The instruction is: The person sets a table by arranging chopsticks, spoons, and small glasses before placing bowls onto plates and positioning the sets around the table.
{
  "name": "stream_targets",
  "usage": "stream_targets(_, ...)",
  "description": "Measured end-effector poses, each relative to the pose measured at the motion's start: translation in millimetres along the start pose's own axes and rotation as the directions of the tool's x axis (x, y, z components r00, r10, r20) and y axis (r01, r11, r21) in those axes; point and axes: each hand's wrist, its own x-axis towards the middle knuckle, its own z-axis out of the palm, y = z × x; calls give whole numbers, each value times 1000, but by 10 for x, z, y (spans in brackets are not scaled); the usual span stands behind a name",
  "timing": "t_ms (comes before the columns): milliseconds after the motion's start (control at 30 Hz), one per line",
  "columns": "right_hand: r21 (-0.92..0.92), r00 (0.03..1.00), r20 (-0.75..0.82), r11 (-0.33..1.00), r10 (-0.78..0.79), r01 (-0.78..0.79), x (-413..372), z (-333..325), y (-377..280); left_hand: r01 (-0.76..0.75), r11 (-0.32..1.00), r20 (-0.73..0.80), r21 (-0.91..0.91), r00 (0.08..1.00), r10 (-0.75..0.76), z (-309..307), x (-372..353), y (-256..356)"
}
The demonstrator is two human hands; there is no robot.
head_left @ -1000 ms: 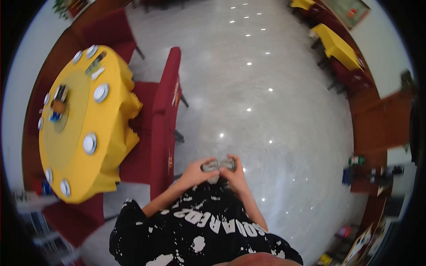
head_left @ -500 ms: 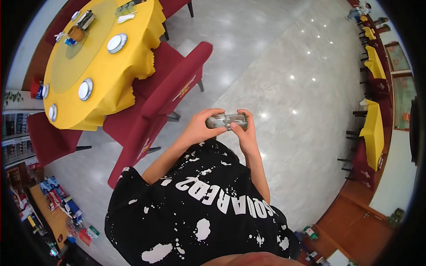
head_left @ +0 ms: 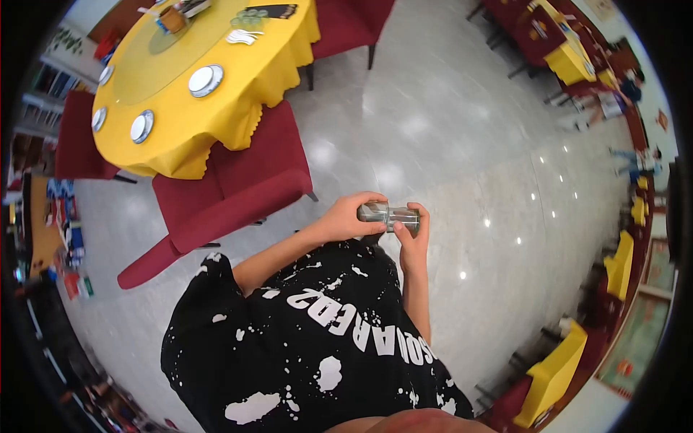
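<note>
Two clear drinking glasses are held end to end in front of my body, over the floor. My left hand (head_left: pixel 354 216) wraps its thumb and fingers round the left glass (head_left: pixel 372 211), which lies on its side. Around the right glass (head_left: pixel 403 219), also sideways, my right hand (head_left: pixel 415 244) is closed, thumb at the near side. The inner ends of the two glasses meet between my hands.
A round table with a yellow cloth (head_left: pixel 271 86) stands at upper left, bearing stacked white plates (head_left: pixel 205 79), white spoons (head_left: pixel 244 36) and several glasses (head_left: pixel 249 17). A maroon chair (head_left: pixel 249 209) is nearby at left. People (head_left: pixel 613 101) and more yellow-covered tables (head_left: pixel 552 375) line the right.
The view has turned and moved, so the round table and chair sit differently in it. Both hands still hold the glasses together, now slightly lower and further right in the picture.
</note>
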Motion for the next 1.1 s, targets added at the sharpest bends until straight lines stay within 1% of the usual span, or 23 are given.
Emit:
stream_targets(33, 19, 997, 71, 1000, 14, -16, 273, -3, -101, 15, 998, -46, 56, 999, -13, -51, 110, 144)
stream_targets(67, 20, 988, 150, 999, 28, -31, 610, -15, -245, -12, 998, -96, 60, 995, 17, -107, 259, 154)
stream_targets(133, -86, 964, 265, 996, 34, -12, 1191, 46, -318, -85, 996, -232, 40, 968, 92, -227, 524, -13)
stream_targets(167, -105, 942, 330, 994, 62, -28, 1443, 143, -364, -56, 998, -311, -2, 949, 52, -315, 601, 46)
stream_targets(200, -126, 917, 388, 991, 97, -51, 1671, 228, -392, -71, 997, -350, -6, 935, 64, -421, 714, -30)
stream_targets(267, -207, 857, 480, 974, 187, -96, 2183, 382, -399, -95, 989, -397, -117, 917, 41, -636, 930, -115)
stream_targets(300, -248, 831, 512, 964, 218, -100, 2470, 483, -386, -56, 972, -416, -228, 908, -45, -783, 1068, -140)
stream_targets(333, -286, 809, 533, 953, 248, -104, 2712, 588, -342, -20, 941, -414, -339, 901, -130, -877, 1179, -180)
stream_targets(367, -332, 808, 527, 939, 263, -89, 2954, 726, -286, 4, 941, -477, -338, 862, -175, -982, 1323, -213)
stream_targets(467, -183, 722, 551, 904, 419, -386, 3797, 1036, 43, 18, 989, -713, -149, 691, -120, -1443, 1839, -501)
stream_targets(500, -100, 728, 531, 885, 434, -455, 4040, 1229, 103, 96, 990, -755, -99, 641, -138, -1715, 1983, -458)
stream_targets(600, -145, 750, 500, 895, 433, -421, 4830, 1682, 92, 96, 989, -811, -117, 565, -151, -2542, 2361, -300)
stream_targets(633, -180, 761, 474, 895, 443, -408, 5080, 1852, 61, 125, 990, -832, -68, 541, -126, -2842, 2484, -213)
stream_targets(700, -372, 794, 474, 904, 382, -213, 5661, 2197, 100, 113, 992, -919, 53, 395, 5, -3384, 2878, -316)
stream_targets(733, -454, 806, 472, 882, 358, -126, 5874, 2354, 165, 144, 988, -944, 62, 329, 11, -3610, 3064, -422)
stream_targets(800, -492, 813, 482, 869, 325, -56, 6298, 2806, 258, 216, 972, -979, 99, 198, 55, -4160, 3452, -610)
stream_targets(833, -506, 813, 497, 862, 302, -11, 6576, 3101, 330, 268, 961, -986, 63, 165, 19, -4435, 3604, -648)
stream_targets(900, -495, 783, 613, 823, 103, 280, 7224, 3597, 794, 369, 929, -994, -36, 85, -73, -4827, 3864, -775)
stream_targets(933, -472, 741, 671, 777, 11, 416, 7419, 3846, 870, 403, 913, -995, -66, 36, -88, -4970, 3985, -866)
stream_targets(1000, -550, 728, 686, 658, 4, 515, 7706, 4409, 890, 466, 876, -992, -125, -84, -97, -5385, 4210, -987)
stream_targets(1033, -527, 696, 718, 661, 10, 534, 7889, 4640, 982, 472, 866, -986, -166, -99, -134, -5565, 4316, -986)
stream_targets(1067, -545, 669, 740, 642, 65, 540, 8038, 4846, 1065, 484, 856, -982, -180, -141, -127, -5709, 4400, -977)
stream_targets(1100, -514, 631, 775, 620, 40, 592, 8185, 4999, 1176, 494, 848, -977, -194, -178, -119, -5839, 4545, -976)
